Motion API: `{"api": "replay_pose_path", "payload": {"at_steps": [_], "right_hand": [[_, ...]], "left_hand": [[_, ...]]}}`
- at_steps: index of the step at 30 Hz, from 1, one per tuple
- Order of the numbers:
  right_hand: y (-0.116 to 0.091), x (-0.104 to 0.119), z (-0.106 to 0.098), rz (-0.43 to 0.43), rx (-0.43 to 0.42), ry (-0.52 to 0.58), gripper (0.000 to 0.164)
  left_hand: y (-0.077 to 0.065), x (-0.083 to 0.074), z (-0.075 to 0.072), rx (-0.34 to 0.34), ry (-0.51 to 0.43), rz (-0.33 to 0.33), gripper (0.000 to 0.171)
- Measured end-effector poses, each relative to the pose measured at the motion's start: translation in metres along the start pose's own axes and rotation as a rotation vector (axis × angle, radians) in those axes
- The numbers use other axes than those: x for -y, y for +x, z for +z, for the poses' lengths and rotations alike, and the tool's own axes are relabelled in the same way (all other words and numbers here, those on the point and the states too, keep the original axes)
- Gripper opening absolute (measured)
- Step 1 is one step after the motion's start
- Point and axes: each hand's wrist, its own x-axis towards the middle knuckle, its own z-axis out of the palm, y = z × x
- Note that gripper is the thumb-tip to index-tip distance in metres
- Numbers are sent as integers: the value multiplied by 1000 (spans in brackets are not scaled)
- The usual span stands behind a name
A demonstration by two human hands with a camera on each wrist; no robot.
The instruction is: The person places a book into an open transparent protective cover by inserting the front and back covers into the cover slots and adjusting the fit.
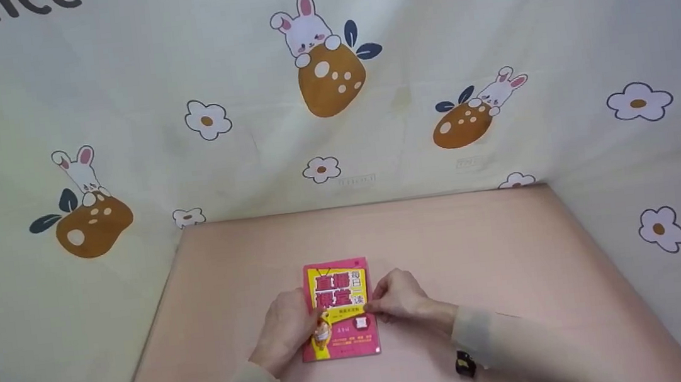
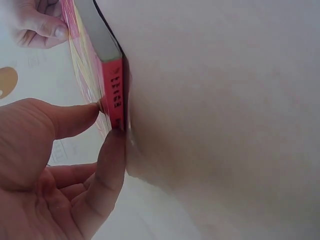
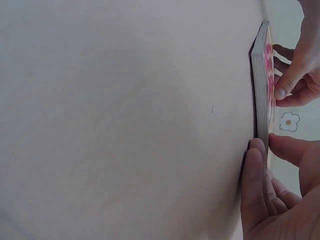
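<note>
A pink and yellow book [image 1: 339, 286] with large Chinese characters on its cover lies closed on the table, its cover facing up. The left hand [image 1: 285, 323] grips its left side. In the left wrist view that thumb is on the cover edge and a finger is against the red spine [image 2: 115, 90]. The right hand [image 1: 399, 295] pinches the opposite side. In the right wrist view its thumb touches the cover edge, with fingertips at the lower edge of the page block [image 3: 260, 80]. The other fingers of both hands are partly hidden.
A pale pink tabletop [image 1: 245, 245] carries the book. Light cloth walls [image 1: 238, 56] printed with rabbits, orange fruit and flowers stand at the back and both sides. A black strap piece [image 1: 465, 364] hangs at the right wrist.
</note>
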Motion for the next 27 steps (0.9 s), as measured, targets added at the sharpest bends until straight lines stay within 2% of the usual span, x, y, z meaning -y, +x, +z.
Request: {"api": "replay_pose_path", "payload": {"at_steps": [2,6,9,12,14,18,21,27], "right_hand": [[0,-1,0,-2,-2,2,17],[-1,-2,0,-9,-15,-3,17],[-2,-1,1,-13,-34,-12,18],[-2,-1,2,-14,-51,-3,17],[-3,0,2,-18,-58,10,18],[-3,2,3,-15,-64,49,21],[-4,4,3,-8,-71,69,25],[-5,11,1,-21,-68,98,20]], "left_hand": [[-1,-3,2,-13,27,11,37],[-1,-13,9,-33,140,59,38],[-2,-22,15,-19,213,108,35],[-4,-30,19,8,248,148,33],[-4,-34,21,18,254,170,38],[-6,-39,23,15,249,168,56],[-6,-44,23,23,217,127,69],[-6,-53,25,58,182,64,77]]}}
